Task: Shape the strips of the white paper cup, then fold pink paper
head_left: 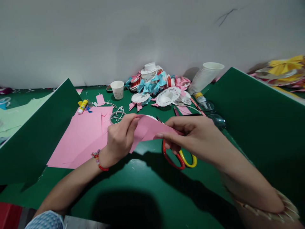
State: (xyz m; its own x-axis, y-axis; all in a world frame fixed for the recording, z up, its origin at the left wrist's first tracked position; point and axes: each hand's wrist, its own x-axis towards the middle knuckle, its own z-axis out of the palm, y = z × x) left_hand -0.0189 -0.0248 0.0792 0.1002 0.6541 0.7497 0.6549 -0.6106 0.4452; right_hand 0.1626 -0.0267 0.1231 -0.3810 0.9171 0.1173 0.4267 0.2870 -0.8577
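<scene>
Between my hands a piece of pink paper (151, 128) is held up above the green table. My left hand (121, 137) is closed on its left end, thumb on top. At the other end my right hand (184, 132) pinches the paper between thumb and fingers. Scissors with one red and one yellow handle loop (173, 160) show beneath my right hand; their blades are mostly hidden, and I cannot tell whether that hand touches them. A stack of pink sheets (81, 136) lies left of my left hand.
Green dividers stand at left (38, 127) and right (259, 127). Toward the wall are a paper cup (117, 90), a glue stick (82, 107), a roll of tape with string (117, 116), a pile of paper crafts (154, 82), stacked cups (206, 76) and eyeglasses (216, 121).
</scene>
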